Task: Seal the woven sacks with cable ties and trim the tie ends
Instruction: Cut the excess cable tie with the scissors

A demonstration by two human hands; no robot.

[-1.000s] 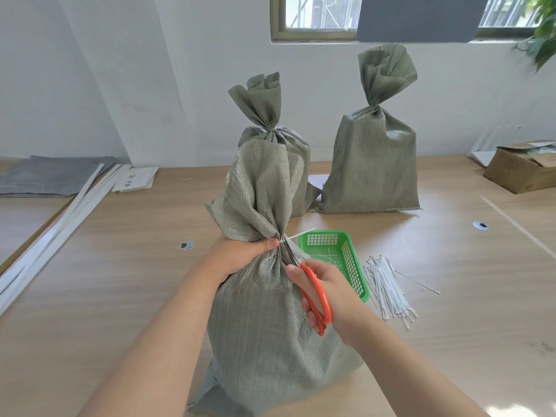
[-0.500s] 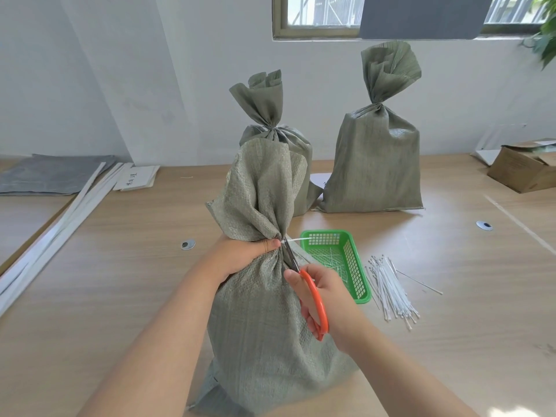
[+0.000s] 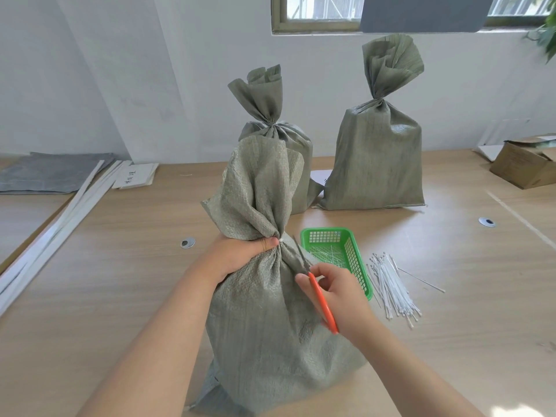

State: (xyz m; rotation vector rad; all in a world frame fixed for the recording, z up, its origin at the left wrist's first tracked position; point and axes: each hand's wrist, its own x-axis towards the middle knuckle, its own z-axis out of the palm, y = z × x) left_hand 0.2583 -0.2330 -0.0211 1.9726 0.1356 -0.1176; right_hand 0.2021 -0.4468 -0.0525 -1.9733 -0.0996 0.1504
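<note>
My left hand (image 3: 240, 255) hides most of the cable tie (image 3: 281, 241), its fingers gripping the sack (image 3: 270, 326) at the neck. At three o'clock, my right hand (image 3: 343, 296) holds the scissors (image 3: 323, 305) in curled fingers.

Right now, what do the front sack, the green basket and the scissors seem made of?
The grey-green woven sack looks like woven plastic strips, faintly shiny: a crisscross weave shows. The green lattice basket seems moulded plastic, glossy, with even grid holes. The orange-handled scissors seem smooth plastic at the handles, grey metal at the blades.
</note>
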